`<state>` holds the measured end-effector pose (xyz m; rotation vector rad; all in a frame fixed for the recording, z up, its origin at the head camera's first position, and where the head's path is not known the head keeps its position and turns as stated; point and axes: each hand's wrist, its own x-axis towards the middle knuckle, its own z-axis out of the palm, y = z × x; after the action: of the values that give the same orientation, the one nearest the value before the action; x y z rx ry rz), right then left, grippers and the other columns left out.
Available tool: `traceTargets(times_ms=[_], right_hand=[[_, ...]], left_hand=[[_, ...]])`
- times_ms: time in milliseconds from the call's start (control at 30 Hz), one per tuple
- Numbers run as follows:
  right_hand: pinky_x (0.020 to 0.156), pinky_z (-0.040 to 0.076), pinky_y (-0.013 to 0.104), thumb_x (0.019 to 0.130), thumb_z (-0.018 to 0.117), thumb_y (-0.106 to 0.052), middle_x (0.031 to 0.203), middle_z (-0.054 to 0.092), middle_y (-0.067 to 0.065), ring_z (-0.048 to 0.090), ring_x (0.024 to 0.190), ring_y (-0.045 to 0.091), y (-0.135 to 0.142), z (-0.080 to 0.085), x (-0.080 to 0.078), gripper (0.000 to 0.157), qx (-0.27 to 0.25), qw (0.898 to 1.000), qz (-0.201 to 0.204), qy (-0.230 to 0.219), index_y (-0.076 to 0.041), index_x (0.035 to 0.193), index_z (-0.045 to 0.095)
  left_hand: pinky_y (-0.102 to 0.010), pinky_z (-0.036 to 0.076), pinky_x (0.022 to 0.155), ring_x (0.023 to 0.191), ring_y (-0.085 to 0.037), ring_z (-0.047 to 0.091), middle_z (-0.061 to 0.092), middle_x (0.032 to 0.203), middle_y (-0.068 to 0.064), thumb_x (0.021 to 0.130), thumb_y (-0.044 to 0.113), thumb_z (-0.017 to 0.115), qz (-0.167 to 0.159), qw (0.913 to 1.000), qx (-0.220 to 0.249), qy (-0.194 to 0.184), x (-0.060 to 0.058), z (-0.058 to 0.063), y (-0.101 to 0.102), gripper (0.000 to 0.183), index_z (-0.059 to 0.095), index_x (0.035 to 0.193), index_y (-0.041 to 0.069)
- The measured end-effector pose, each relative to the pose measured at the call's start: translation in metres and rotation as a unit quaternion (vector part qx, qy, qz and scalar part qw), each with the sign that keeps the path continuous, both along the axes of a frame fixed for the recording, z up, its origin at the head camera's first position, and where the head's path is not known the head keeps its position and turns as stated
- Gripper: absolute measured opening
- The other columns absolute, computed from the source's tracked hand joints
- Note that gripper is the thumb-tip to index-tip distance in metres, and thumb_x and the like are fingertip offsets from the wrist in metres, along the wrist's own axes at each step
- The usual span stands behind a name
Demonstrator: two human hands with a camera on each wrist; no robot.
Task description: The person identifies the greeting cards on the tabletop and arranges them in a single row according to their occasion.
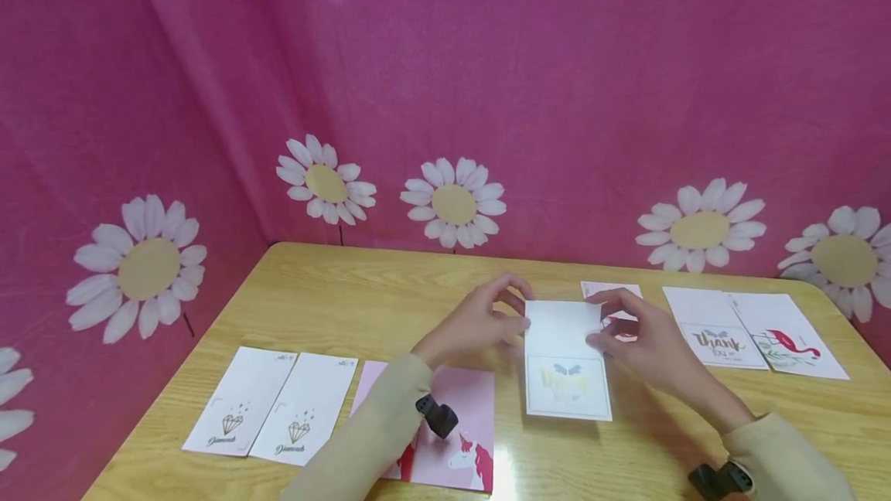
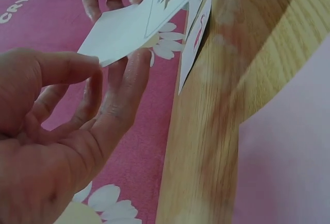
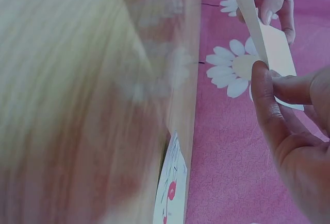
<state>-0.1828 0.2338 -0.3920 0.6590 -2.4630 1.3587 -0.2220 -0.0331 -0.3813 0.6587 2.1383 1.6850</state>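
Note:
A white card (image 1: 564,331) with a crease across it is held up above the table between both hands. Its lower part bears blue-grey wings and gold lettering, washed out by glare in the head view. My left hand (image 1: 483,321) pinches the card's left edge, thumb above and fingers below in the left wrist view. On the opposite edge, my right hand (image 1: 650,339) pinches the card between thumb and fingers. Behind the right hand lies another card (image 1: 612,288), partly covered by it. Pink unicorn cards (image 1: 455,408) lie beneath the left forearm, which hides part of them.
Two white diamond-heart cards (image 1: 267,404) lie side by side on the wooden table (image 1: 362,284) at the left. At the right are a "thank you" card (image 1: 720,342) and a flamingo card (image 1: 790,331). A pink daisy-print curtain (image 1: 529,99) hangs behind the table.

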Motion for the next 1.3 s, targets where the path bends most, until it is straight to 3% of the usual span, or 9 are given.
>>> traceTargets(times_ms=[233, 500, 733, 1000, 1167, 1300], right_hand=[[0.066, 0.059, 0.02, 0.078, 0.081, 0.009, 0.099, 0.063, 0.011, 0.068, 0.074, 0.001, 0.0, -0.006, 0.012, 0.047, 0.013, 1.0, 0.002, -0.008, -0.004, 0.12, 0.065], [0.067, 0.058, 0.019, 0.077, 0.081, 0.009, 0.1, 0.064, 0.01, 0.068, 0.073, 0.003, -0.001, -0.014, 0.026, 0.049, 0.018, 1.0, 0.012, -0.018, -0.007, 0.121, 0.065], [0.056, 0.056, 0.026, 0.079, 0.079, 0.01, 0.099, 0.061, 0.011, 0.068, 0.074, 0.005, -0.003, -0.017, 0.039, 0.05, 0.009, 0.997, 0.031, -0.069, -0.007, 0.123, 0.063], [0.061, 0.057, 0.025, 0.078, 0.081, 0.008, 0.098, 0.063, 0.009, 0.066, 0.073, 0.005, -0.006, -0.02, 0.043, 0.053, 0.042, 0.995, 0.044, -0.081, -0.009, 0.124, 0.063], [0.066, 0.059, 0.023, 0.078, 0.085, -0.003, 0.119, 0.065, 0.014, 0.069, 0.082, 0.008, -0.008, -0.022, 0.044, 0.055, 0.096, 0.989, 0.047, -0.107, -0.012, 0.128, 0.064], [0.07, 0.059, 0.021, 0.074, 0.091, -0.013, 0.136, 0.055, 0.02, 0.069, 0.087, 0.008, -0.011, -0.024, 0.044, 0.062, 0.146, 0.983, 0.057, -0.096, -0.009, 0.131, 0.065]], left_hand=[[-0.032, 0.06, 0.083, 0.095, -0.02, 0.071, 0.063, 0.115, -0.004, 0.099, 0.017, 0.068, -0.015, 0.9982, -0.055, 0.017, 0.006, -0.001, -0.006, 0.021, 0.06, 0.118, 0.019], [-0.024, 0.055, 0.086, 0.094, -0.007, 0.068, 0.067, 0.109, 0.004, 0.096, 0.02, 0.072, -0.033, 0.9881, -0.137, 0.061, 0.009, -0.001, -0.01, 0.015, 0.064, 0.108, 0.02], [-0.022, 0.055, 0.086, 0.105, -0.008, 0.067, 0.067, 0.106, 0.008, 0.092, 0.021, 0.076, -0.049, 0.981, -0.174, 0.072, 0.01, -0.008, -0.012, 0.013, 0.065, 0.1, 0.021], [-0.028, 0.05, 0.1, 0.115, -0.015, 0.06, 0.064, 0.11, 0.01, 0.091, 0.027, 0.078, -0.06, 0.9594, -0.251, 0.115, 0.009, -0.011, -0.01, 0.011, 0.068, 0.095, 0.024], [-0.029, 0.047, 0.1, 0.11, -0.012, 0.056, 0.062, 0.114, 0.007, 0.09, 0.028, 0.079, -0.072, 0.9437, -0.295, 0.131, 0.008, -0.015, -0.008, 0.011, 0.071, 0.095, 0.023], [-0.037, 0.047, 0.106, 0.114, -0.011, 0.054, 0.061, 0.121, 0.005, 0.09, 0.029, 0.077, -0.07, 0.9338, -0.323, 0.137, 0.01, -0.017, -0.007, 0.011, 0.071, 0.097, 0.024]])
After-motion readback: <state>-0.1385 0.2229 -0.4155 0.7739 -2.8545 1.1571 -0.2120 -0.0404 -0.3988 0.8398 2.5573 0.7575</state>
